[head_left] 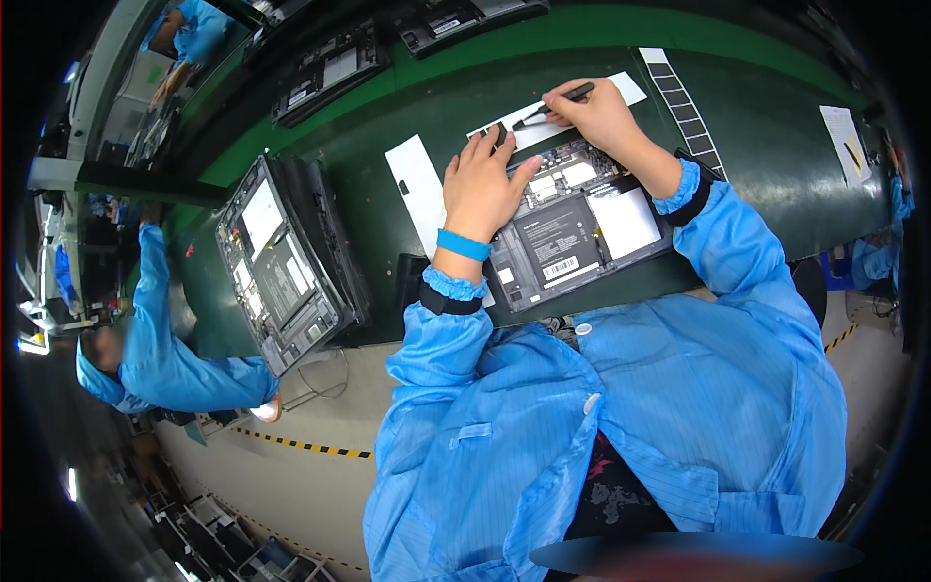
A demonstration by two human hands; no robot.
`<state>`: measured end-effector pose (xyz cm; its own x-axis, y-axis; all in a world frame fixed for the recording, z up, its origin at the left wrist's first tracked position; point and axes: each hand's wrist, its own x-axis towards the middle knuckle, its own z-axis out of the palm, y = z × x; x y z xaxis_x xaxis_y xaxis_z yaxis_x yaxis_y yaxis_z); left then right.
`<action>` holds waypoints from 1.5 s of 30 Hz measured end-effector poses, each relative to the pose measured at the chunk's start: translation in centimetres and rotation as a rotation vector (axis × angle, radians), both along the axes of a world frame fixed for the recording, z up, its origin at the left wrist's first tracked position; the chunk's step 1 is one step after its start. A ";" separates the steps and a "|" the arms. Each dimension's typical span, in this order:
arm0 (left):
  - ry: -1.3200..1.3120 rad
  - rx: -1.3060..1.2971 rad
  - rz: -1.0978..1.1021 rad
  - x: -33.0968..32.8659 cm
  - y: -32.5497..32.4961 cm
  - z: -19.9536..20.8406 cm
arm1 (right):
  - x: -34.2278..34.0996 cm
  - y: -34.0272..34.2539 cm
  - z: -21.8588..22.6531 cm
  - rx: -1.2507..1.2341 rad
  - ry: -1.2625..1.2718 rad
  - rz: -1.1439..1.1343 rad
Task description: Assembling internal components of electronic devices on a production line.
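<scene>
An opened laptop base (503, 274) lies in front of me on the green bench, its black battery (533, 228), boards and a silver plate exposed. My left hand (482, 189) rests over its far left corner, fingers stretched and apart, with the fingertips at a white strip (630, 89) beyond the laptop. Dark pieces show on that strip beside the fingertips. In my right hand (603, 118) is a slim black tool, seemingly tweezers (579, 92), pinched between thumb and fingers. Its tip points left and down onto the strip, close to my left fingertips.
Several opened laptop bases (281, 262) are stacked at the left. More stand on the far shelf (335, 73). A white sheet (415, 179) lies left of my hand, a strip of black rectangles (684, 107) to the right. A co-worker in blue (184, 339) sits at the left.
</scene>
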<state>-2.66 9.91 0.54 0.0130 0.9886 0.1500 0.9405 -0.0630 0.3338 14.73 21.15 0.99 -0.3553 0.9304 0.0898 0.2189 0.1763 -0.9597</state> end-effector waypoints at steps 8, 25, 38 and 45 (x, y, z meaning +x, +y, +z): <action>-0.209 0.313 0.053 -0.4 -1.3 1.5 | 4.6 -2.1 3.6 -0.254 0.301 0.042; -0.916 -0.259 0.177 3.6 -0.3 1.9 | 6.8 -3.8 1.0 -0.287 0.296 0.098; -0.723 -0.173 0.368 5.2 0.4 2.3 | 6.2 -4.4 0.6 -0.227 0.199 -0.015; -0.750 -0.227 0.352 4.7 0.7 2.2 | 6.0 -4.7 0.7 -0.212 0.144 -0.012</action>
<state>2.01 10.60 2.77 -0.3238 0.9235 -0.2057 0.4187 0.3348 0.8442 20.75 16.49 1.68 -0.3414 0.9381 -0.0592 0.0785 -0.0343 -0.9963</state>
